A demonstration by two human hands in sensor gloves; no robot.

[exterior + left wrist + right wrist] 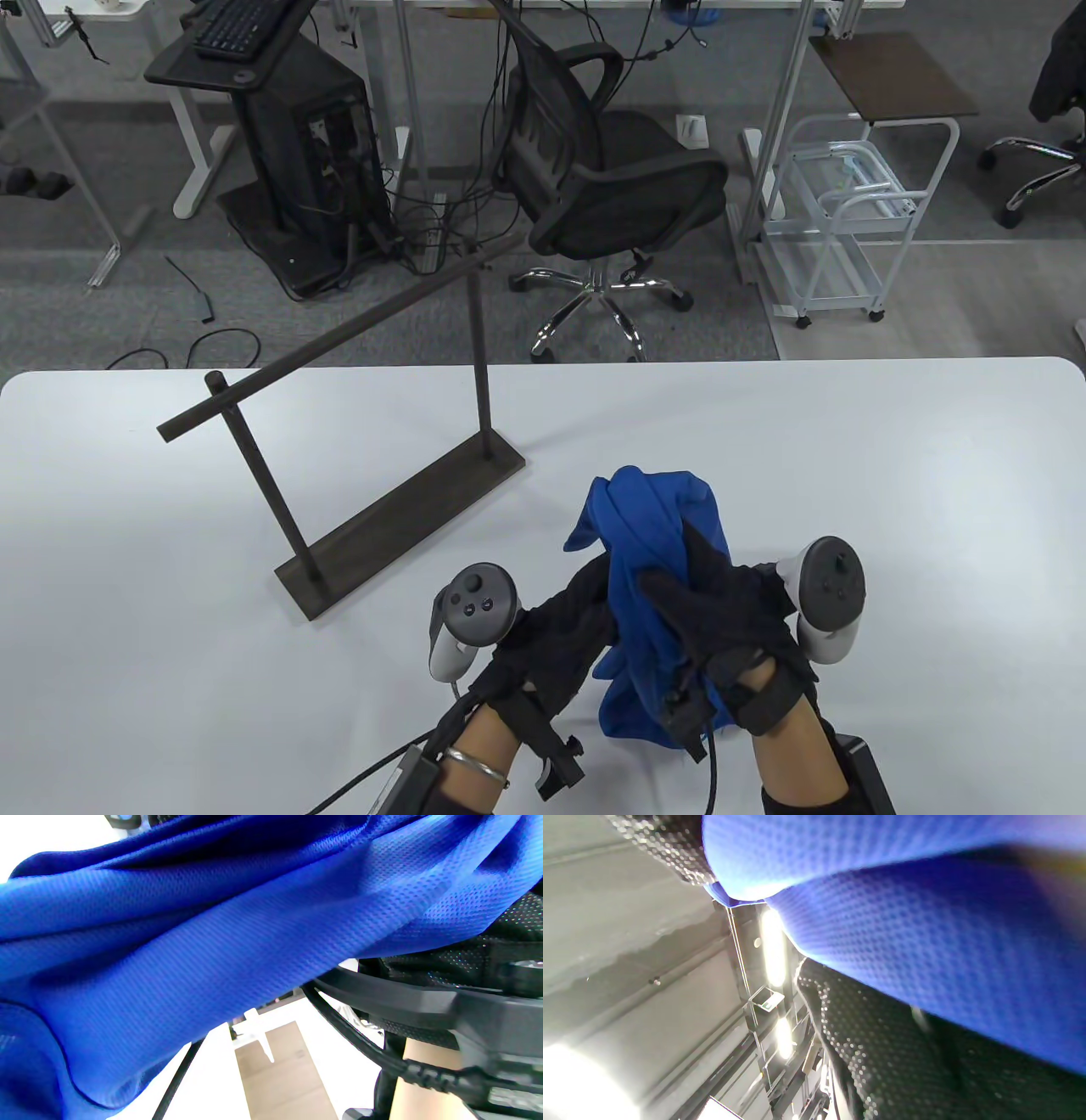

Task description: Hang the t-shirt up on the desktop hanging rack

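A bunched blue t-shirt (649, 586) is held up above the white table (891, 509) between both gloved hands. My left hand (556, 624) grips its left side and my right hand (717, 620) grips its right side. The blue mesh cloth fills the left wrist view (212, 942) and the right wrist view (925, 942). The dark wooden hanging rack (339, 365) stands on the table to the left and behind the shirt, its bar bare and slanting from front left to back right.
The rack's flat base (407, 526) lies just left of my left hand. Beyond the table's far edge are a black office chair (611, 170), a computer stand (297, 153) and a white cart (848, 212).
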